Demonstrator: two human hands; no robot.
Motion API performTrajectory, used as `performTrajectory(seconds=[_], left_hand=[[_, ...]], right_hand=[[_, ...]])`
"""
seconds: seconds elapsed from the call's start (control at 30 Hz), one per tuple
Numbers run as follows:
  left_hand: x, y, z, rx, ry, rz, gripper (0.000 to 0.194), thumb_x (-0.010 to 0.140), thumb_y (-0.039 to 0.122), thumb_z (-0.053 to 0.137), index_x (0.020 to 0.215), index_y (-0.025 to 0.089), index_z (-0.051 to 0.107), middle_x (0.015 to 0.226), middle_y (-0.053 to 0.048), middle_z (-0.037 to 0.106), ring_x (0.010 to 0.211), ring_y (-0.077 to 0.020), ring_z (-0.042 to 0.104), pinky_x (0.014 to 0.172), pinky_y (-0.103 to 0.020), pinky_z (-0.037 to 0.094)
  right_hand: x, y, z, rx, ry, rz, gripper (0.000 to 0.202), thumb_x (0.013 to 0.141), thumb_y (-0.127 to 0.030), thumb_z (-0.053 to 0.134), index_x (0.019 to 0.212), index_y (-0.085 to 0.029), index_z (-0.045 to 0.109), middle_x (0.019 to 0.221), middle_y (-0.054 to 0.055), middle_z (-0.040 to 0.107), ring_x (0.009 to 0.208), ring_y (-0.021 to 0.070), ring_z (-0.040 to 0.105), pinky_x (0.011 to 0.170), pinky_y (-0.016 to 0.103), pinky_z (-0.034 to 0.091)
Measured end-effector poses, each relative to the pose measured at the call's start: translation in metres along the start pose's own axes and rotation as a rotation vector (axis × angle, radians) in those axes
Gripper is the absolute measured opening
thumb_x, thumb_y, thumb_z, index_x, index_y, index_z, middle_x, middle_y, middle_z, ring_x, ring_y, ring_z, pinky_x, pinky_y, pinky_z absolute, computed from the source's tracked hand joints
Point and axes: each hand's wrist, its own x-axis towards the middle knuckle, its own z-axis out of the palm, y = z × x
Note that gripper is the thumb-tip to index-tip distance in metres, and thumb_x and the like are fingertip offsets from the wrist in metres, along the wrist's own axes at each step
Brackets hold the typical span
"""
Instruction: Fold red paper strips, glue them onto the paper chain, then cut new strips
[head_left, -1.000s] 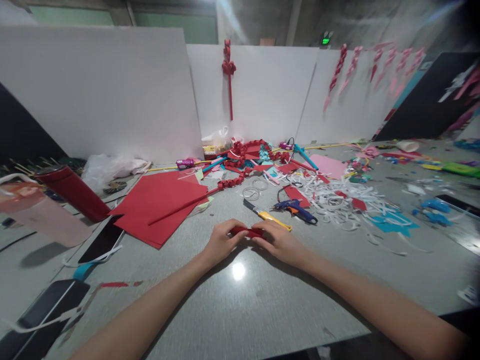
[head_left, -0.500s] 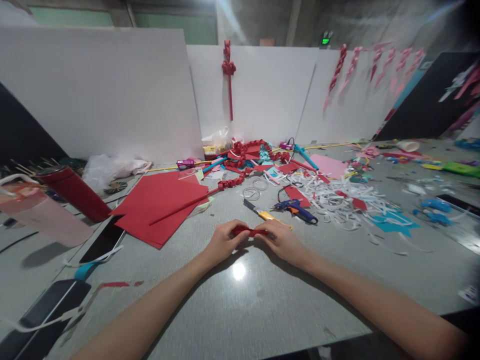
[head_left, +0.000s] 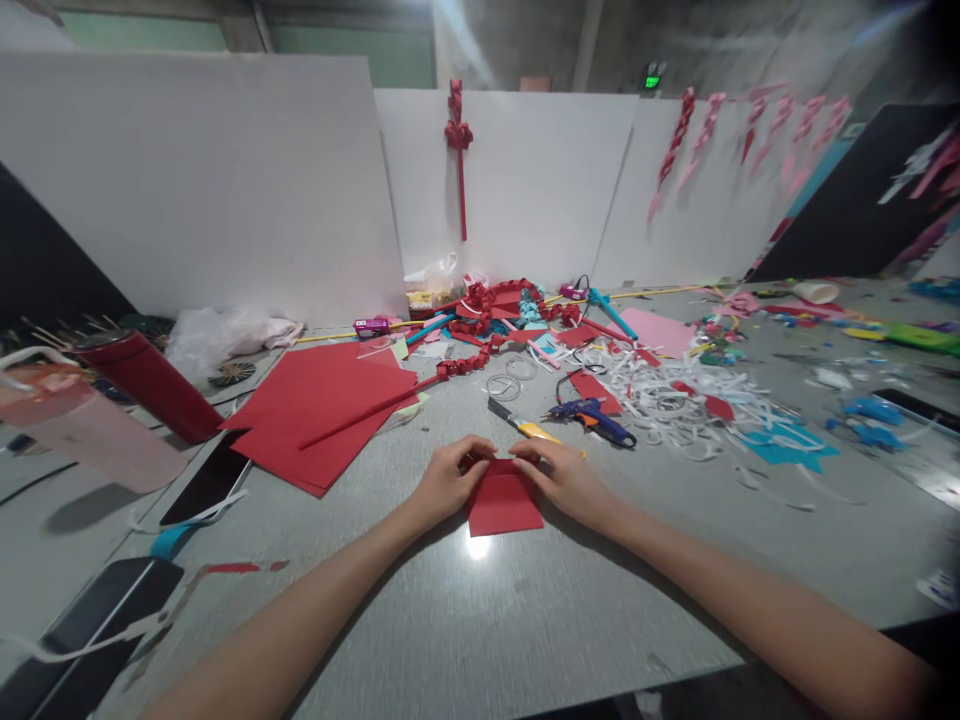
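A small red paper piece (head_left: 506, 505) lies on the grey table, its far edge raised or folded between my hands. My left hand (head_left: 454, 480) pinches the far left corner, fingers curled. At the far right corner, my right hand (head_left: 559, 478) grips the same paper between thumb and fingers. Just beyond my right hand are a yellow-handled cutter (head_left: 536, 432) and a blue glue gun (head_left: 592, 418). Large red sheets (head_left: 322, 400) lie to the left, with a thin red paper strip across them.
A red tumbler (head_left: 154, 385), a pink bottle (head_left: 82, 425) and phones stand or lie at the left. White paper shreds (head_left: 682, 400) cover the right middle. Red curled ribbons (head_left: 480, 310) lie in front of white panels (head_left: 517, 180).
The red paper, earlier seen only as a narrow band between my fingers, now shows its broad face toward me. Both hands have stayed nearly in place.
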Motion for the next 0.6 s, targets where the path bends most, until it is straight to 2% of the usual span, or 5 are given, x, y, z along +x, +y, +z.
performTrajectory(seconds=[0.2,0.43,0.5,0.6], left_hand=[[0.0015,-0.0051,0.0007,-0.012,0.089,-0.026,0.013,0.094,0.02,0.06,0.101,0.02,0.071,0.096,-0.004,0.076,0.086,-0.017,0.07,0.081,-0.029,0.054],[0.0017,-0.0009,-0.0003,-0.003,0.075,-0.023,0.013,0.094,0.019,0.06,0.102,0.02,0.071,0.097,-0.004,0.076,0.087,-0.0168,0.071,0.081,-0.029,0.054],[0.0017,-0.001,-0.0002,0.001,0.073,-0.022,0.014,0.093,0.018,0.061,0.103,0.02,0.071,0.097,-0.004,0.076,0.086,-0.0167,0.07,0.08,-0.029,0.054],[0.0017,-0.0021,-0.0002,-0.01,0.071,-0.023,0.013,0.092,0.018,0.061,0.102,0.02,0.07,0.096,-0.004,0.076,0.086,-0.0168,0.07,0.081,-0.03,0.054]], right_hand=[[0.0008,0.0014,0.0005,-0.003,-0.014,0.055,0.024,0.098,-0.035,0.065,0.118,-0.022,0.072,0.108,0.009,0.077,0.093,0.0225,0.071,0.087,0.038,0.055],[0.0013,0.0072,0.001,-0.009,-0.067,0.11,0.026,0.099,-0.036,0.064,0.12,-0.022,0.071,0.101,0.006,0.077,0.087,0.0212,0.069,0.081,0.035,0.052],[0.0007,0.0071,0.001,-0.01,-0.091,0.123,0.035,0.095,-0.039,0.07,0.125,-0.023,0.069,0.105,0.007,0.076,0.09,0.0219,0.069,0.082,0.036,0.052],[-0.0004,0.0056,0.0013,-0.016,-0.131,0.112,0.062,0.08,-0.041,0.086,0.136,-0.025,0.063,0.122,0.009,0.072,0.103,0.0252,0.068,0.09,0.04,0.053]])
